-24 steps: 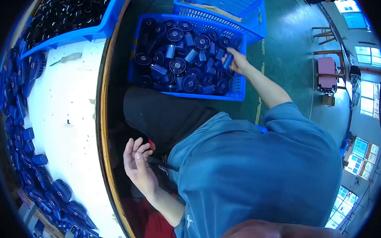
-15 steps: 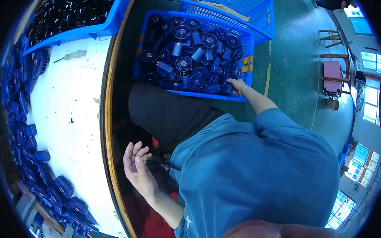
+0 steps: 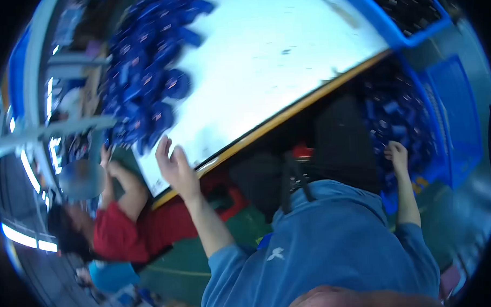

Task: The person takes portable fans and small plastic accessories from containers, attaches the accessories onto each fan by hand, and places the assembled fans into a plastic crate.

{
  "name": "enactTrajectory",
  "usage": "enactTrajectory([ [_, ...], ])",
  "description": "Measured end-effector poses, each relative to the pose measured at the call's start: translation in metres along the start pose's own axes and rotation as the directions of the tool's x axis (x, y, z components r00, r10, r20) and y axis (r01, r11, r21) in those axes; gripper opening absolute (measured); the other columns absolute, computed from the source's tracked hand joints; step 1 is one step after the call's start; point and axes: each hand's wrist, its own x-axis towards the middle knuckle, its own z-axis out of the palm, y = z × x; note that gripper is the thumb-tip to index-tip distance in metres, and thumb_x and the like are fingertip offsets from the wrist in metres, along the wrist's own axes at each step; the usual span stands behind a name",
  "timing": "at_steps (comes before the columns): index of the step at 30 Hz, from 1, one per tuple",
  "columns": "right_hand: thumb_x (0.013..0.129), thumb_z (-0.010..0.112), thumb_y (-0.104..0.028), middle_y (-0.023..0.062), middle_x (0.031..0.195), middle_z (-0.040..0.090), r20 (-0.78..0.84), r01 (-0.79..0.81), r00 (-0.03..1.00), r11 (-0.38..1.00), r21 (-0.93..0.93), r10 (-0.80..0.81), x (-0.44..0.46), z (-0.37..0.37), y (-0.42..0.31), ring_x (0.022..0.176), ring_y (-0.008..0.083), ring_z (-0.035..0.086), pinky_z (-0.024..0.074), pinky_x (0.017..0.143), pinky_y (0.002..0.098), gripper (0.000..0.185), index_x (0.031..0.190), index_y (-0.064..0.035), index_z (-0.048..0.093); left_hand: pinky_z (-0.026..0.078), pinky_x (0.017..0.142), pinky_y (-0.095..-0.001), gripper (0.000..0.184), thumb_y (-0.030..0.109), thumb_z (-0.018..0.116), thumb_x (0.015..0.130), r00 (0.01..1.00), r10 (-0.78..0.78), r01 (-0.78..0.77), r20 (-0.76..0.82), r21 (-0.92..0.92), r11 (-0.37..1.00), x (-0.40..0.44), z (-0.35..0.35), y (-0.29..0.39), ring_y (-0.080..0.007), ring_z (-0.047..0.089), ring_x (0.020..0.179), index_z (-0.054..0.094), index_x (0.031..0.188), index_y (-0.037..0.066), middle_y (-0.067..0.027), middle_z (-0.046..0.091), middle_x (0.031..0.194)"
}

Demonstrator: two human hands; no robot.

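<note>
My left hand point(image 3: 178, 172) is raised at the table's near edge, fingers apart and holding nothing. Beyond its fingertips, a heap of small dark-blue handheld fans point(image 3: 145, 76) lies along the far side of the white-topped table point(image 3: 253, 66). My right hand point(image 3: 398, 154) hangs over the near part of a blue plastic crate point(image 3: 420, 85) filled with the same kind of fans point(image 3: 398, 113). Its fingers point down into the crate and look bent, but motion blur hides whether they grip a fan.
A blue bin point(image 3: 378, 13) of shiny black parts stands on the table's right end. Near it lies a thin blurred tool point(image 3: 335, 8). A second blue crate point(image 3: 457, 103) adjoins the first. To my left a person in red point(image 3: 121, 228) reaches toward the table.
My view has swung left, bringing the person in red into sight. My left hand has come up from beside my lap to the table edge; my right hand stays at the crate.
</note>
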Motion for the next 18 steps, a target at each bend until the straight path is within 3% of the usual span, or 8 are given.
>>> enactTrajectory([
  [3,0.096,0.060,-0.019,0.0067,0.092,0.067,0.078,0.131,0.988,0.991,0.005,-0.131,-0.006,0.039,-0.054,0.077,0.0124,0.063,0.0504,0.065,0.0238,0.027,0.116,-0.0007,0.062,0.035,0.106,-0.0437,0.058,0.022,0.066,0.090,0.988,0.021,0.023,-0.156,0.274,0.962,0.031,-0.029,-0.035,-0.0322,0.042,0.131,0.042,0.136,-0.004,-0.0211,0.043,0.138],
  [5,0.096,0.059,-0.017,0.0062,0.095,0.067,0.098,0.194,0.977,0.981,-0.029,-0.190,-0.017,0.046,-0.090,0.080,0.0112,0.062,0.0492,0.068,0.0230,0.028,0.118,-0.0001,0.061,0.032,0.109,-0.0459,0.067,0.029,0.068,0.089,0.960,0.240,-0.125,-0.147,0.539,0.833,0.047,-0.039,-0.077,-0.0382,0.038,0.134,0.039,0.139,-0.006,-0.0264,0.040,0.141],
  [8,0.098,0.057,-0.016,0.0058,0.096,0.067,0.124,0.270,0.957,0.961,-0.054,-0.262,-0.041,0.080,-0.155,0.082,0.0105,0.062,0.0487,0.071,0.0222,0.028,0.121,0.0003,0.060,0.030,0.112,-0.0446,0.090,0.044,0.073,0.082,0.992,0.052,0.013,-0.114,0.508,0.861,0.085,-0.056,-0.087,-0.0428,0.038,0.134,0.034,0.142,-0.011,-0.0309,0.037,0.144],
  [11,0.098,0.056,-0.013,0.0055,0.096,0.067,0.199,0.391,0.908,0.917,-0.081,-0.369,-0.060,0.104,-0.196,0.085,0.0104,0.062,0.0492,0.075,0.0225,0.027,0.121,0.0005,0.060,0.031,0.111,-0.0438,0.095,0.050,0.073,0.080,0.999,0.031,-0.010,-0.036,0.467,0.884,0.120,-0.059,-0.095,-0.0419,0.041,0.132,0.035,0.142,-0.011,-0.0324,0.041,0.141],
  [12,0.098,0.056,-0.013,0.0055,0.098,0.067,0.246,0.427,0.883,0.902,-0.068,-0.399,-0.067,0.112,-0.205,0.086,0.0103,0.062,0.0493,0.076,0.0225,0.027,0.121,0.0002,0.060,0.037,0.107,-0.0425,0.096,0.052,0.072,0.079,0.998,0.055,-0.036,-0.023,0.495,0.868,0.128,-0.055,-0.098,-0.0404,0.049,0.126,0.036,0.141,-0.011,-0.0331,0.046,0.136],
  [15,0.097,0.057,-0.011,0.0059,0.101,0.066,0.377,0.534,0.788,0.845,-0.023,-0.488,-0.095,0.143,-0.230,0.090,0.0115,0.062,0.0500,0.079,0.0235,0.026,0.121,-0.0018,0.060,0.043,0.101,-0.0417,0.094,0.049,0.074,0.078,0.996,-0.089,0.077,0.000,0.504,0.860,0.137,-0.047,-0.072,-0.0398,0.056,0.118,0.037,0.140,-0.012,-0.0329,0.050,0.133],
  [16,0.096,0.058,-0.010,0.0074,0.102,0.067,0.400,0.569,0.760,0.822,-0.028,-0.512,-0.111,0.156,-0.240,0.093,0.0130,0.063,0.0508,0.081,0.0253,0.026,0.121,-0.0017,0.060,0.048,0.094,-0.0378,0.092,0.044,0.076,0.079,1.000,-0.018,0.024,-0.016,0.499,0.866,0.135,-0.047,-0.066,-0.0347,0.061,0.111,0.037,0.139,-0.012,-0.0283,0.055,0.128],
  [18,0.091,0.062,-0.007,0.0119,0.106,0.066,0.501,0.730,0.614,0.681,-0.065,-0.610,-0.134,0.176,-0.253,0.096,0.0157,0.064,0.0512,0.081,0.0278,0.032,0.122,-0.0014,0.060,0.048,0.092,-0.0335,0.086,0.039,0.076,0.082,0.995,-0.019,0.038,-0.102,0.185,0.982,0.114,-0.049,-0.026,-0.0269,0.060,0.107,0.037,0.140,-0.010,-0.0221,0.057,0.122],
])
